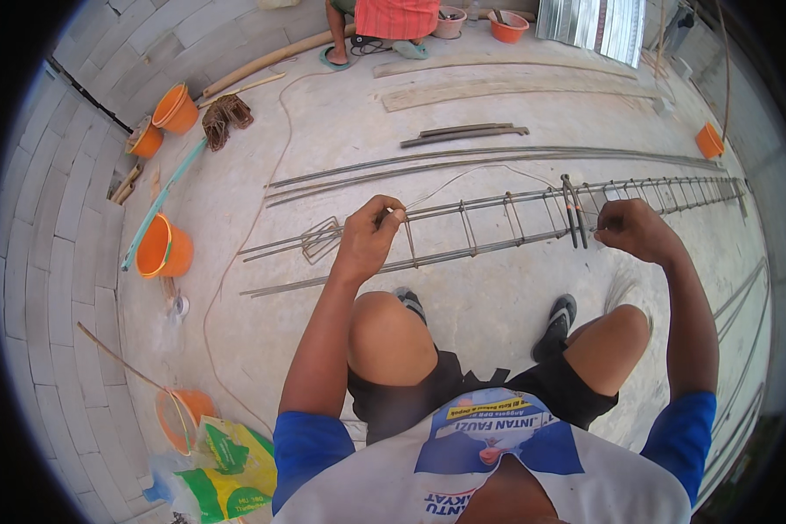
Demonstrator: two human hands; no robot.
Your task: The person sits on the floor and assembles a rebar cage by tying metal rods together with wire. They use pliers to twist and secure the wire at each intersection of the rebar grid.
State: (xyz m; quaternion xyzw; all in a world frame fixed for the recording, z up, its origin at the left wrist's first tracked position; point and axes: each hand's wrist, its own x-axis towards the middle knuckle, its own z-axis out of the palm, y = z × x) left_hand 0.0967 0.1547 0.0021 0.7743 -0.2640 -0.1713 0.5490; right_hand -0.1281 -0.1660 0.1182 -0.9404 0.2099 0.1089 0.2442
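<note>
A long rebar cage (489, 244) of parallel steel bars with square stirrups lies on the floor before me. My left hand (374, 234) is over its left part, thumb and finger pinched on a thin tie wire (463, 175). That wire arcs rightward above the cage toward a dark pair of pincers (574, 214) with orange marks, resting across the bars. Right of the pincers, my right hand (630, 230) is closed in a pinch close to the bars; what sits between its fingertips is too small to make out. A few loose stirrups (321, 240) are gathered at the cage's left end.
Loose rebars (489, 157) and wooden planks (515, 91) lie beyond the cage. Orange buckets (164, 247) and a pale green pipe (162, 203) are at the left. A person (393, 19) sits at the far side. A cord (275, 175) crosses the floor.
</note>
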